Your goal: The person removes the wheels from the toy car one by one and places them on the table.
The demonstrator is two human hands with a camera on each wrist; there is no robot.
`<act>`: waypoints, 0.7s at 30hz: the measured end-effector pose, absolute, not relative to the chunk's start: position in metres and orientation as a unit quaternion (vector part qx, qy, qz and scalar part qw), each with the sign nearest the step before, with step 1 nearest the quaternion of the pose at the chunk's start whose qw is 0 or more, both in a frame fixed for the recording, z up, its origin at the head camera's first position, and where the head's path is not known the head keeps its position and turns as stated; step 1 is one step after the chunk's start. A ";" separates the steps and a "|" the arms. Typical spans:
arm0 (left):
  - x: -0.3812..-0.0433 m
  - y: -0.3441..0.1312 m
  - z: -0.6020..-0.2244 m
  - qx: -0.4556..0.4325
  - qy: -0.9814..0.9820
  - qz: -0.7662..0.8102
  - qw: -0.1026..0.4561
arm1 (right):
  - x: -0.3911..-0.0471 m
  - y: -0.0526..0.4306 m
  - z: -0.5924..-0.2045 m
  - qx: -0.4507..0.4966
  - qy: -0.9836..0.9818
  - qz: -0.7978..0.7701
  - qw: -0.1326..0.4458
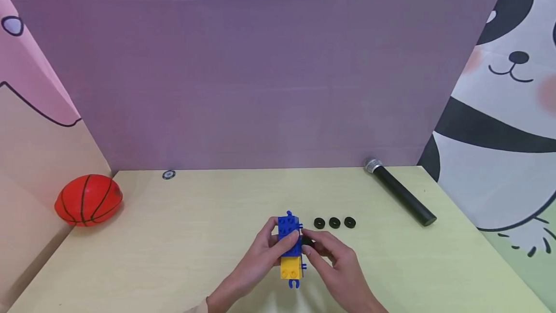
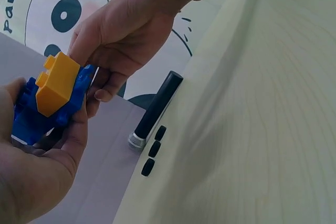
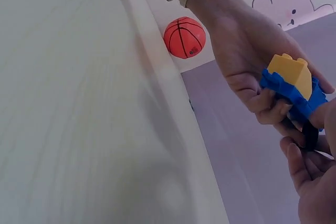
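Note:
My left hand (image 1: 260, 257) grips a toy vehicle built of blocks, thumb laid across its blue block (image 1: 286, 226). A yellow block (image 1: 290, 269) sits at the end nearer to me, with a blue hook (image 1: 294, 284) beyond it. Small blue axle stubs stick out along the right side. Against that side my right hand (image 1: 340, 260) pinches a black wheel (image 3: 310, 136), partly covered by fingers. Whether the wheel is seated on an axle cannot be told. Both hands hold these parts above the table. The vehicle's underside is mostly hidden.
Three more black wheels (image 1: 334, 222) lie in a row just beyond my right hand. A black microphone (image 1: 401, 194) rests at the back right. At the left edge sits a red toy basketball (image 1: 89, 200); a small round disc (image 1: 169, 174) lies by the back wall.

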State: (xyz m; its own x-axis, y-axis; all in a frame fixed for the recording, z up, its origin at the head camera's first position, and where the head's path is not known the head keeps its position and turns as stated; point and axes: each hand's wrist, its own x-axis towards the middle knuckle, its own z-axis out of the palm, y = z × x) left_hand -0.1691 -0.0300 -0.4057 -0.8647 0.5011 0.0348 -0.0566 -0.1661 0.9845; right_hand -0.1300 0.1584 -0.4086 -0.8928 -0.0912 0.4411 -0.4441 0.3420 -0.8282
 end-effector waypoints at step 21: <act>-0.180 -0.048 -0.406 0.167 0.684 0.691 0.163 | -0.152 0.198 -0.428 0.325 -0.821 0.297 0.364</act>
State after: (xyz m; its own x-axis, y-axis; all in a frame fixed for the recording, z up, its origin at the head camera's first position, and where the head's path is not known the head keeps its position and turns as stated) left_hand -0.1796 -0.0476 -0.4064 -0.8906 0.4547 0.0080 0.0036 -0.0106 0.9999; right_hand -0.1520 0.1984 -0.4283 -0.5240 -0.3168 0.7906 -0.7492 0.6130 -0.2509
